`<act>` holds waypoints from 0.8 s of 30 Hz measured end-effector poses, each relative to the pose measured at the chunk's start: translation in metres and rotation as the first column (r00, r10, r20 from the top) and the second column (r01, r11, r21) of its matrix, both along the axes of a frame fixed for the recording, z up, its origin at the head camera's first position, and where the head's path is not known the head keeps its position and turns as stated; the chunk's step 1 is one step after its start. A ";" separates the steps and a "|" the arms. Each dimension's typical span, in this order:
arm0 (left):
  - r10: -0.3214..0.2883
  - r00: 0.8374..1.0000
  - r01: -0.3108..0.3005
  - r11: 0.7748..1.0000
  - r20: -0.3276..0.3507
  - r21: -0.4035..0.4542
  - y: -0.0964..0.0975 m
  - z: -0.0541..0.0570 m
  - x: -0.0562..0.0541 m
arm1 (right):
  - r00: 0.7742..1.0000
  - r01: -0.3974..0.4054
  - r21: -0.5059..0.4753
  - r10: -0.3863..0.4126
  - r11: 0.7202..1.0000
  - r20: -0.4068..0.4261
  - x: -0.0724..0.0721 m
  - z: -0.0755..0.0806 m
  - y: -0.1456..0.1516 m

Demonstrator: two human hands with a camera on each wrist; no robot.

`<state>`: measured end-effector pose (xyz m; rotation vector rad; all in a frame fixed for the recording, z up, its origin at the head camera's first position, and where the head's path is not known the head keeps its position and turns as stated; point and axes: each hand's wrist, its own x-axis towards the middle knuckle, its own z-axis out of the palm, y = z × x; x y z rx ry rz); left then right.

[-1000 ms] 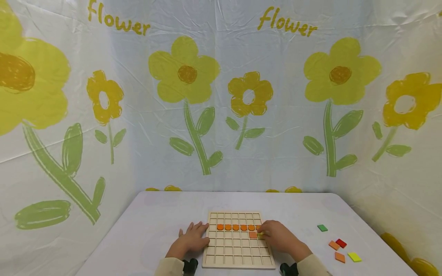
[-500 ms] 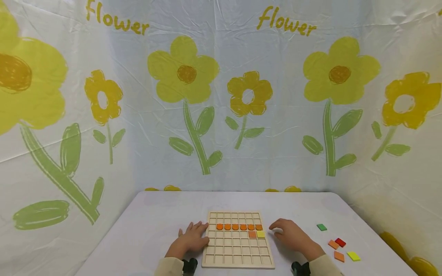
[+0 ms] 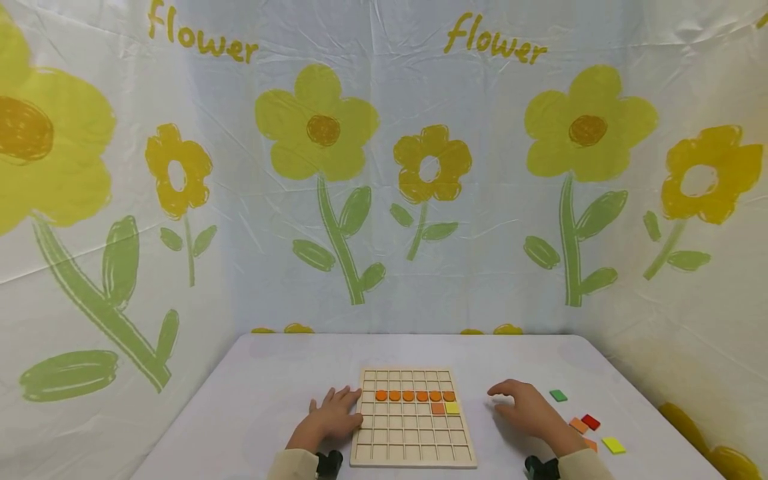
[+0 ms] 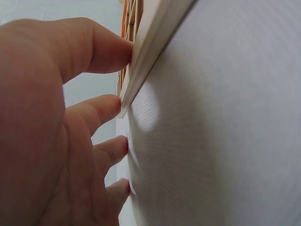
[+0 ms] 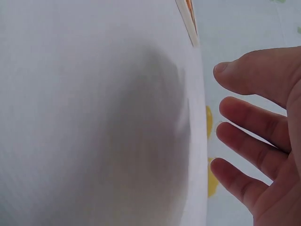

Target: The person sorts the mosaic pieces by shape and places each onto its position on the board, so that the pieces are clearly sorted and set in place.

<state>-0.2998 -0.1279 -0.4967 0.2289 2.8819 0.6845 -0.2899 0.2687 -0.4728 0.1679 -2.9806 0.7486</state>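
A pale wooden grid board lies on the white table. One row of it holds several round orange discs. Just below that row's right end, an orange square tile and a yellow square tile sit side by side. My left hand touches the board's left edge with thumb and index finger, the other fingertips on the table, as the left wrist view also shows. My right hand is off the board to the right, above the table. In the right wrist view its fingers are spread with nothing between them.
Loose square tiles lie on the right of the table: a green tile, a red tile, a yellow tile and orange tiles, one partly covered by the right forearm. A flower-printed curtain hangs behind the table.
My right hand has let go of the yellow tile, now in its square, and moved right, away from the board towards the loose tiles. The left hand has stayed at the board's edge.
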 end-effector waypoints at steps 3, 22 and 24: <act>0.000 1.000 0.000 1.000 0.002 0.001 0.000 0.000 0.000 | 1.000 0.006 -0.008 -0.006 1.000 -0.005 0.000 0.000 0.007; 0.000 1.000 0.000 1.000 -0.002 -0.003 0.001 0.002 0.002 | 0.996 0.040 -0.015 -0.041 0.999 -0.078 -0.002 -0.002 0.043; -0.002 1.000 0.002 1.000 -0.005 -0.003 0.001 0.002 0.002 | 0.997 0.045 -0.017 -0.046 0.999 -0.070 -0.003 -0.002 0.046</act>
